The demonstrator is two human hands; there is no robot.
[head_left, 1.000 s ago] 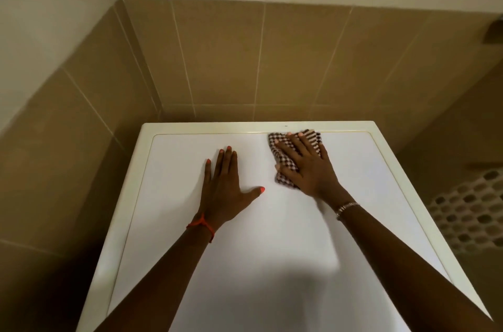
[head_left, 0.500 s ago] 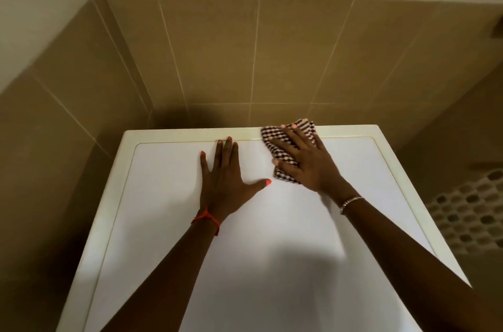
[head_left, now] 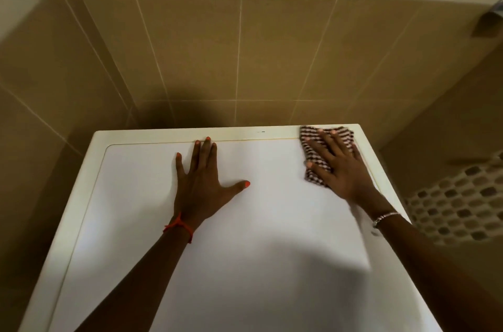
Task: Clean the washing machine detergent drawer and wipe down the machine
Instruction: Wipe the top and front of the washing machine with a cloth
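Your left hand (head_left: 200,182) lay flat on the white top of the washing machine (head_left: 272,236) at the centre of the frame, fingers straight and spread, thumb out to the right, gripping nothing; its fingertips reached the cream rim at the back edge; a red string bracelet (head_left: 178,227) sat on that wrist. Your right hand (head_left: 340,168) pressed a checked cloth (head_left: 309,141) against the lid's back right corner, right of centre in the frame, fingers extended over the fabric rather than curled round it; a silver bracelet (head_left: 385,217) circled that wrist. The two hands were well apart; brown tiled wall (head_left: 245,59) filled the upper frame, and mosaic tiling (head_left: 457,209) showed at the right edge.
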